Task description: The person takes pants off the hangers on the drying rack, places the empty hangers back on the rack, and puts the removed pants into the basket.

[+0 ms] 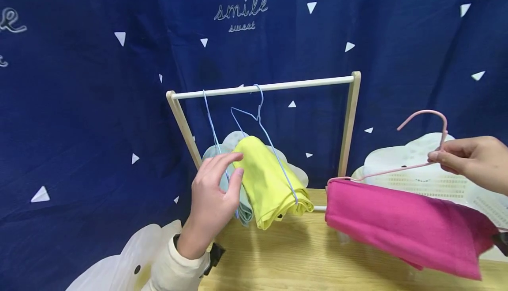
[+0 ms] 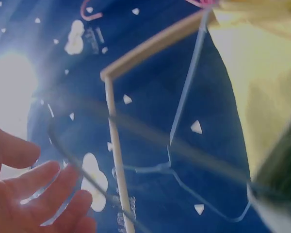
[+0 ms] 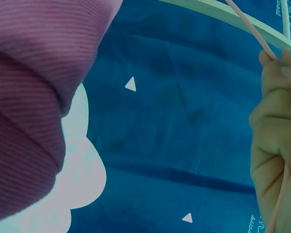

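On the right in the head view, my right hand [image 1: 474, 161] pinches a pink hanger [image 1: 397, 172] below its hook. A folded magenta cloth [image 1: 401, 225] hangs over that hanger's lower bar. My left hand [image 1: 216, 194] holds nothing; its fingers are bent loosely, thumb apart, beside a folded yellow cloth [image 1: 270, 176]. The yellow cloth hangs on a blue hanger [image 1: 274, 145] hooked over the white rail [image 1: 305, 83]. To its left, a grey-green cloth [image 1: 246, 207] hangs from another blue hanger [image 1: 210, 119], partly hidden behind my left hand.
The rail joins two wooden side posts [image 1: 349, 123] of a small rack on a wooden tabletop [image 1: 278, 255]. At the right, behind the magenta cloth, stands a white perforated basket [image 1: 420, 187]. A dark blue curtain [image 1: 99, 150] with clouds and triangles hangs behind.
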Demonstrator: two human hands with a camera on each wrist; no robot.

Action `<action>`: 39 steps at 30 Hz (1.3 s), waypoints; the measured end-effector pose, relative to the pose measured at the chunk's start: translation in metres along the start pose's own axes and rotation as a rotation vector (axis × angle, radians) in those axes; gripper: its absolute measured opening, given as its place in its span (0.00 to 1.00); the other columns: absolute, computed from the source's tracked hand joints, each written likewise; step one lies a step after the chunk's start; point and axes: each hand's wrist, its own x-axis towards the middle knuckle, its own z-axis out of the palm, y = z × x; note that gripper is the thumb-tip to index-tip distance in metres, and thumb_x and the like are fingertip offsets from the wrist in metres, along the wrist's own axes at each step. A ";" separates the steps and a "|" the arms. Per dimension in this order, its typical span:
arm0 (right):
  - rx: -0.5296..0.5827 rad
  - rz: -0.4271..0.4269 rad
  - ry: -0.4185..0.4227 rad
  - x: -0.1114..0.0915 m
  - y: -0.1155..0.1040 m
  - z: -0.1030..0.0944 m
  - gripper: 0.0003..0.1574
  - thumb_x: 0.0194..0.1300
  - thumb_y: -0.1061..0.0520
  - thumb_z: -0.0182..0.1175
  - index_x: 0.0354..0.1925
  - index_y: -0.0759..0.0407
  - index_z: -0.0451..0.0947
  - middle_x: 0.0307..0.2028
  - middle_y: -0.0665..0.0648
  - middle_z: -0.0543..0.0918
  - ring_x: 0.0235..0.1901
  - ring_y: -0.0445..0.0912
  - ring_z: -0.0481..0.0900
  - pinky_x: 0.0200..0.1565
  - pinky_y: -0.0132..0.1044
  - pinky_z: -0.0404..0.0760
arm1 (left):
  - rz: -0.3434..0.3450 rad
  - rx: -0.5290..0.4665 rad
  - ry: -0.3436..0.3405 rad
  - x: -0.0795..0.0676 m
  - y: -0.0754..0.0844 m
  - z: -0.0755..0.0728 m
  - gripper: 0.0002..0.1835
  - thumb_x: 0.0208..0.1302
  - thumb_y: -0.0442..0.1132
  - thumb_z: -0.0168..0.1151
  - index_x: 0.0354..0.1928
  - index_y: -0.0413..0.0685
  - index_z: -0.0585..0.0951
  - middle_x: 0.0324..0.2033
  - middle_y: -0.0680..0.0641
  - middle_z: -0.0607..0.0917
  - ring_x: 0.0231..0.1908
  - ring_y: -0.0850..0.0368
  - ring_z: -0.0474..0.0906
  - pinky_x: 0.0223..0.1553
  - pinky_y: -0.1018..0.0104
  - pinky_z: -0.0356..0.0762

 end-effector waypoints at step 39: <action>0.089 -0.030 0.091 -0.003 0.006 0.002 0.25 0.67 0.60 0.62 0.21 0.30 0.79 0.12 0.26 0.75 0.20 0.17 0.69 0.23 0.15 0.69 | -0.010 -0.246 -0.280 -0.052 0.060 0.118 0.14 0.62 0.33 0.63 0.50 0.43 0.82 0.46 0.48 0.85 0.40 0.60 0.81 0.47 0.76 0.77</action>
